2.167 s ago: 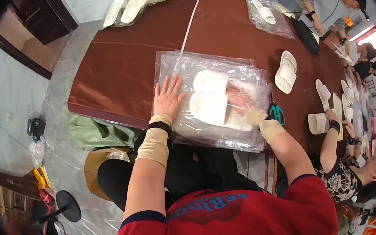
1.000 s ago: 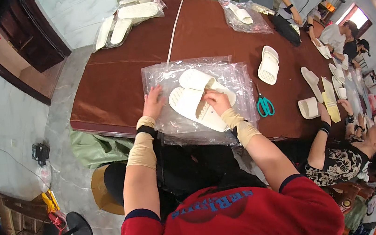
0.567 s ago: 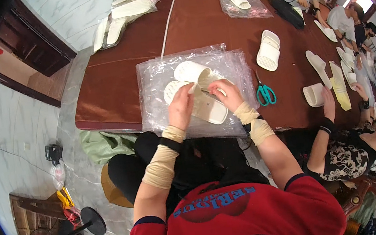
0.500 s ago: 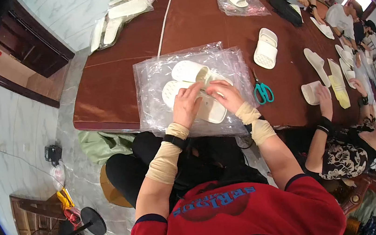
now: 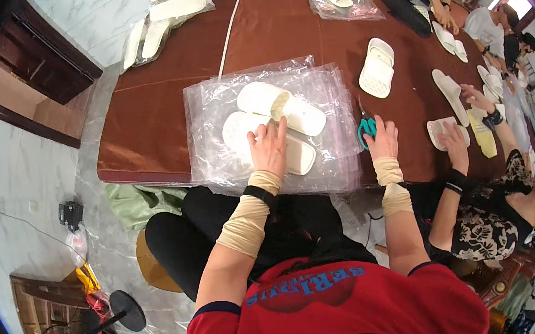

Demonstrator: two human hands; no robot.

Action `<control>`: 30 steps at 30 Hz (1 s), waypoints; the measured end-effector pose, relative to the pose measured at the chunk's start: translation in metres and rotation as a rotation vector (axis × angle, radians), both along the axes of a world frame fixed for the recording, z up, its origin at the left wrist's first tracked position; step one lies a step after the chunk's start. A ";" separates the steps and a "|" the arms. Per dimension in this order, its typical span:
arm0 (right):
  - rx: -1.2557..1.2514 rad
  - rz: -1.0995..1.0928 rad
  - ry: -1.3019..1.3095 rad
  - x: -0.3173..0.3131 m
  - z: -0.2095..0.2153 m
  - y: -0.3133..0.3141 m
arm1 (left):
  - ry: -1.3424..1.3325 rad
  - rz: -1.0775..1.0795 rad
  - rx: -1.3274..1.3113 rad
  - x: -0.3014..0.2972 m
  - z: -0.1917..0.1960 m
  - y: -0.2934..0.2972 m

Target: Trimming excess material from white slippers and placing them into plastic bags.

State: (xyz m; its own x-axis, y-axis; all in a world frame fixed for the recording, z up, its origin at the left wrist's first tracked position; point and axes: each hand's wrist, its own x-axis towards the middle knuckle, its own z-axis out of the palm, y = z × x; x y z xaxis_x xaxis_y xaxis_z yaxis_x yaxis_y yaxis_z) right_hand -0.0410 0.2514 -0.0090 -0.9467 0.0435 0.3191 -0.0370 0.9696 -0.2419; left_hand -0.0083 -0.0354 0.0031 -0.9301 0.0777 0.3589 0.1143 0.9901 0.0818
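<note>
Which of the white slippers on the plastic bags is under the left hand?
The lower slipper, flat on the plastic bags: the left hand presses on it. The upper slipper, angled across beyond the fingertips, lies untouched.

Packing workshop, slippers (image 5: 378, 76), plastic bags (image 5: 340, 158), shared table (image 5: 154, 114)

slippers (image 5: 273, 119): white, soft foam, matt
bags (image 5: 325, 93): clear plastic, shiny, crinkly
table (image 5: 153, 107): brown, smooth, a bit shiny

Bright even daylight, heavy fisheye vignette
</note>
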 end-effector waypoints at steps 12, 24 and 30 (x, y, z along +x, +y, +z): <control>-0.246 -0.073 -0.278 -0.010 -0.015 0.055 | 0.060 0.003 0.110 -0.002 -0.011 0.003; -0.131 0.336 -0.250 0.002 0.063 -0.072 | -0.059 0.113 0.208 -0.017 -0.019 -0.001; 0.292 0.461 -0.155 0.007 0.063 -0.095 | 0.073 0.117 0.553 -0.018 -0.029 -0.007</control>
